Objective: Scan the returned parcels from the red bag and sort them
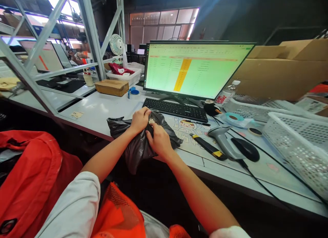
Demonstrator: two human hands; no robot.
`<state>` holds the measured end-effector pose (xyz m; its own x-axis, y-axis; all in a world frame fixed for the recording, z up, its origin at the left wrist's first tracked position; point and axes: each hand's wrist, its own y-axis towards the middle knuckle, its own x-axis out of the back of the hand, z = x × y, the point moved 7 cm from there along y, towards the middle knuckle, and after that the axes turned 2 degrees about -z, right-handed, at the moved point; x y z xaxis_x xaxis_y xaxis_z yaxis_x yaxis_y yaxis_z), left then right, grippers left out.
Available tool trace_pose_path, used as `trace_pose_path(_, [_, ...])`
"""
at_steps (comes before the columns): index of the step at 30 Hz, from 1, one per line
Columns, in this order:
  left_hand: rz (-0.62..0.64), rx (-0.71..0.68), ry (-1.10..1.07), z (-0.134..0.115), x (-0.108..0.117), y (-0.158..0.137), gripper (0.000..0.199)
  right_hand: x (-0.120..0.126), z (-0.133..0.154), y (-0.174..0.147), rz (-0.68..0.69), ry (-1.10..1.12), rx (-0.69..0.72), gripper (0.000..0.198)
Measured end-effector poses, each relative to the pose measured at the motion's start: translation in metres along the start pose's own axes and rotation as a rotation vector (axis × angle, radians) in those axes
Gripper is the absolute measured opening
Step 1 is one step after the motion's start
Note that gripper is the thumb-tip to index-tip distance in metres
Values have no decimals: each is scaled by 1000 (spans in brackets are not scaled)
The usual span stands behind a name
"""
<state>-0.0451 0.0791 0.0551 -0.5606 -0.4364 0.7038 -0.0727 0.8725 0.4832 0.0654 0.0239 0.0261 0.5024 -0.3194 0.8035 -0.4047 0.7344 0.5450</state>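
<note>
A black plastic bag [138, 152] lies crumpled at the desk's front edge, part of it hanging over. My left hand [139, 121] is closed on the bag's upper part, its fingers wrapped over the plastic. Close beside it, my right hand [160, 139] grips the bag too, thumb and fingers at the gathered middle. Something pale shows in the small gap between the hands; I cannot make out what it is. Behind the bag is a black keyboard [176, 110]. To the right lies a yellow-and-black utility knife [208, 147].
A grey barcode scanner [224, 140] and black mouse [245, 149] lie right, before white plastic baskets [297, 139]. The monitor [192, 70] stands behind the keyboard. A cardboard box [112, 87] and blue tape [133, 92] sit back left. A red bag [38, 169] is at lower left.
</note>
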Motion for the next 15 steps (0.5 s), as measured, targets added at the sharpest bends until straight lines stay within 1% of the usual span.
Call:
trace_pose_path(2, [-48,8,88,10,8,10,35,-4,2,-3,132,-27,5,30])
trace_pose_path(4, [-65,30,212,28,18,24,39,0,2,-20,248,-59,79,32])
trace_pose_path(5, [-66,55,269,39,23,32,40,5,2,-33,277,-64,137,34])
trace_pose_path(6, [-58,89,316,53,27,41,41,11,2,-48,284,-61,194,37])
trace_pose_path(8, [-8,181,379,81,28,54,43,26,1,-80,255,-42,278,41])
trace_pose_path(10, [82,270,398,104,20,60,43,38,-4,-106,218,-12,306,43])
trace_pose_path(12, [176,306,379,111,6,61,35,44,-13,-123,223,39,269,44])
trace_pose_path(14, [221,279,354,101,-4,61,28,47,-27,-129,276,132,179,43])
trace_pose_path(15, [202,243,340,91,-3,61,29,49,-35,-130,301,196,117,40])
